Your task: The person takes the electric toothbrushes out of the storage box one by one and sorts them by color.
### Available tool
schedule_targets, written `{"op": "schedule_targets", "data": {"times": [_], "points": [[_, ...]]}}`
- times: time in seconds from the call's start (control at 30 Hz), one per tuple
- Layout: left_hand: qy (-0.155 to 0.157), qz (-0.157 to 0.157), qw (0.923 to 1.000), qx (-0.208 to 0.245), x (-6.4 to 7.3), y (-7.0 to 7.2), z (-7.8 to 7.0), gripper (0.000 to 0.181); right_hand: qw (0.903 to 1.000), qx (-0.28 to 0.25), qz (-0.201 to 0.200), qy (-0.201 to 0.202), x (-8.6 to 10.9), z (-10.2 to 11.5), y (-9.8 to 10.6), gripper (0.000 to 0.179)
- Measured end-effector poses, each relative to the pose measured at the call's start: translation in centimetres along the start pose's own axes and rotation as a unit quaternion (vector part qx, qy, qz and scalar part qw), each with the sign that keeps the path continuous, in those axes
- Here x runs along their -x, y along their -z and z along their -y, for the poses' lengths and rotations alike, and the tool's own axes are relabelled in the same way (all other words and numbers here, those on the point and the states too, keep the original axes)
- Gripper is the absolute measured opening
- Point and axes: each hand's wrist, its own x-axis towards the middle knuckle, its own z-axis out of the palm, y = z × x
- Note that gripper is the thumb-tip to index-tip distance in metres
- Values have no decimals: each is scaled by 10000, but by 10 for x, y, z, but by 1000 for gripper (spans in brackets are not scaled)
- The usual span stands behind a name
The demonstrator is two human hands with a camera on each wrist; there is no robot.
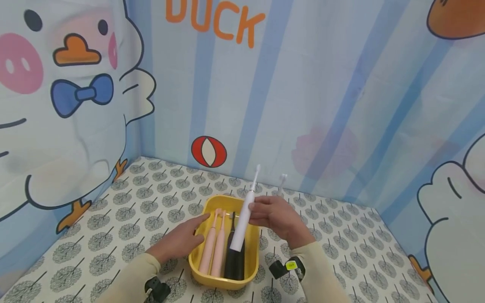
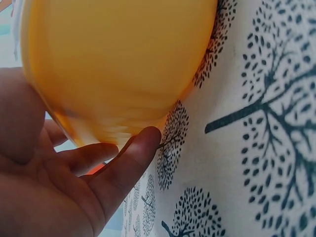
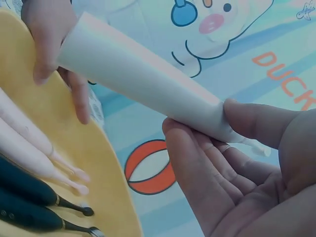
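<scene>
My right hand [image 1: 275,216] pinches a white electric toothbrush [image 1: 244,219] near the top of its handle, between thumb and fingers. The toothbrush tilts over a yellow bin [image 1: 223,283], brush head up and away. At the bin's left side, my left hand [image 1: 179,240] holds the rim; fingers [image 2: 133,163] lie against the outer wall in the left wrist view. Inside the bin lie two pink electric toothbrushes [image 1: 213,248] and two black electric toothbrushes [image 3: 29,185], side by side. Behind my right hand shows another white brush head [image 1: 283,178]; its lower part is hidden.
A tablecloth [image 1: 151,202] with a tree print covers the table under the bin. Hanging duck-print curtains [image 1: 235,92] close off the back and both sides. A small camera is strapped to each wrist.
</scene>
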Motion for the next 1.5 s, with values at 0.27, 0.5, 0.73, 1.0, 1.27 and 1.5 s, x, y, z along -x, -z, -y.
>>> {"op": "schedule_targets", "data": {"times": [0.27, 0.5, 0.73, 1.0, 1.27, 1.5], "points": [[-94, 47, 9999, 71, -3, 1, 2, 59, 9949, 637, -710, 337, 15, 6, 8, 41], [-60, 122, 9999, 47, -2, 0, 4, 60, 9771, 1169, -1652, 655, 31, 5, 9, 32], [-9, 207, 9997, 122, -3, -1, 5, 59, 9387, 2102, -2678, 535, 41, 0, 9, 30], [-65, 104, 9999, 100, -2, 0, 5, 59, 8826, 3043, -3538, 571, 40, -19, 21, 29], [-43, 67, 9998, 159, 0, -1, 3, 59, 8593, 3515, -3660, 644, 33, -44, 27, 32], [-23, 16, 9999, 146, 2, -1, 2, 59, 8607, 3579, -3556, 681, 28, -61, 21, 31]]}}
